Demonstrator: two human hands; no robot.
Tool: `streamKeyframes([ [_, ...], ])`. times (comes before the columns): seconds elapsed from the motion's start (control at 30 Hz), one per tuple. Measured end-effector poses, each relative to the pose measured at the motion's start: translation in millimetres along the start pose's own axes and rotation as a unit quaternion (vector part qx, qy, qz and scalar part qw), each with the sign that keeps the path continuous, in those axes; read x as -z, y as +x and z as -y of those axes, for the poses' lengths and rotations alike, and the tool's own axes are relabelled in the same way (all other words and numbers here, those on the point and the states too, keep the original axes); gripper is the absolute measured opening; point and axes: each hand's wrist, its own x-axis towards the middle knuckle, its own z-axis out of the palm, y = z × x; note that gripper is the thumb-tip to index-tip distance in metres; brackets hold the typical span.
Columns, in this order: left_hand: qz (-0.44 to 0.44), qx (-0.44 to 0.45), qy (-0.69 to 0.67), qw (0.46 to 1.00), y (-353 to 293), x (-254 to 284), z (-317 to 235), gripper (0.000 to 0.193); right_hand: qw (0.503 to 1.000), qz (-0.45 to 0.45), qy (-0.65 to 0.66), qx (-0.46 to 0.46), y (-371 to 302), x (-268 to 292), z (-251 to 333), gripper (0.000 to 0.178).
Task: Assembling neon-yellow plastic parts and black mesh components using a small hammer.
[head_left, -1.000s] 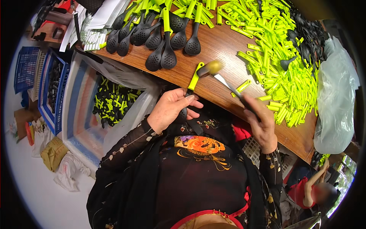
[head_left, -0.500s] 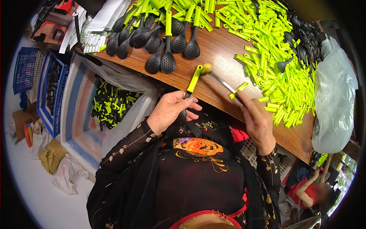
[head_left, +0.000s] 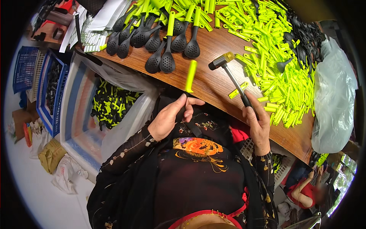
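While the left hand [head_left: 169, 118] is pinching a utensil [head_left: 191, 70] between thumb and forefinger below its green handle [head_left: 189, 82], the right hand [head_left: 258, 118] is gripping a mallet [head_left: 219, 62], fingers curled.
The utensil is sitting at the near edge of the table [head_left: 213, 86], its handle's seating unclear; perforated spoons [head_left: 167, 63] with handles fitted are lying at the upper left, while many loose handles [head_left: 293, 95] and black pieces [head_left: 305, 32] are lying at the right, so much seems left.

The left hand [head_left: 167, 117] covers whatever sits below the green handle [head_left: 191, 75] — its shape cannot be told. The right hand [head_left: 259, 125] hides the hammer's [head_left: 219, 62] butt. The top edge crops the handle pile [head_left: 264, 63]; the far person's [head_left: 302, 194] head is blurred.
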Motion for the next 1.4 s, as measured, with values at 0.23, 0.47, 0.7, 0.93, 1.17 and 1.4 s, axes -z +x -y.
streamKeyframes([
  [0.23, -0.055, 0.044, 0.007, 0.998, -0.8, 3.2, 4.9, 0.030, 0.992, 0.025, -0.085, 0.090, 0.1, 0.4, -3.3, 0.038],
  [0.47, -0.091, 0.077, 0.008, 0.993, 3.9, 2.5, -8.7, 0.032, 0.958, 0.009, -0.163, 0.235, 7.4, -2.3, 5.8, 0.047],
  [0.7, -0.106, 0.104, 0.017, 0.989, 7.7, 0.2, -21.4, 0.032, 0.929, 0.027, -0.266, 0.256, 16.9, 2.3, 17.4, 0.051],
  [0.93, -0.092, 0.101, 0.012, 0.991, 9.8, 1.4, -28.3, 0.037, 0.929, 0.056, -0.295, 0.215, 14.1, 1.0, 15.4, 0.049],
  [1.17, -0.090, 0.096, 0.020, 0.991, 1.5, -0.1, -23.4, 0.035, 0.967, 0.016, -0.189, 0.169, 14.1, 2.0, 12.9, 0.044],
  [1.4, -0.100, 0.081, 0.075, 0.989, -19.9, 15.3, -8.4, 0.035, 0.964, 0.044, -0.160, 0.208, 12.5, -8.7, 10.3, 0.044],
])
